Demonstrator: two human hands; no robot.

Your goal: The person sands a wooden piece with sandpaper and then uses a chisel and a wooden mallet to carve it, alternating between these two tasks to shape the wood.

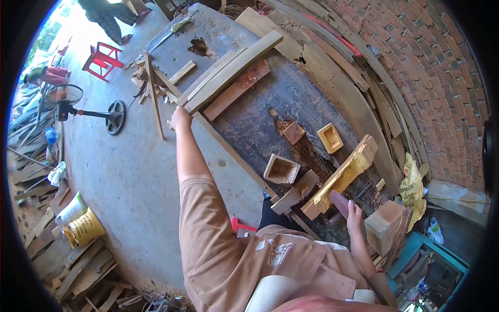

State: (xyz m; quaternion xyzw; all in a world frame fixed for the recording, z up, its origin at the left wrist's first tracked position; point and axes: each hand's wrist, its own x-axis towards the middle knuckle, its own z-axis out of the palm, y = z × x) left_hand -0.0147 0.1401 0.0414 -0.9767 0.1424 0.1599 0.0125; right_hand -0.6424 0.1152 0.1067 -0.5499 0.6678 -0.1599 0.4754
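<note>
My left hand (180, 118) is closed on the near end of a long pale wooden beam (234, 67), at the left edge of the dark worktable (249, 125). A reddish plank (237, 89) lies beside the beam. In my right hand (354, 216) is a flat purplish-brown piece (340, 204), its tip by a yellowish rough-cut block (347, 171). Left of that block are a curved wood piece (297, 192) and a hollowed wooden box (281, 169). Farther up lie a small yellow tray (330, 138) and a reddish square block (293, 133).
A large wood block (385, 226) stands right of my right hand. Scrap sticks (154, 99) lie beyond the table's left edge. On the floor are a red stool (104, 61) and a fan (65, 106). A person (108, 18) stands at the top left.
</note>
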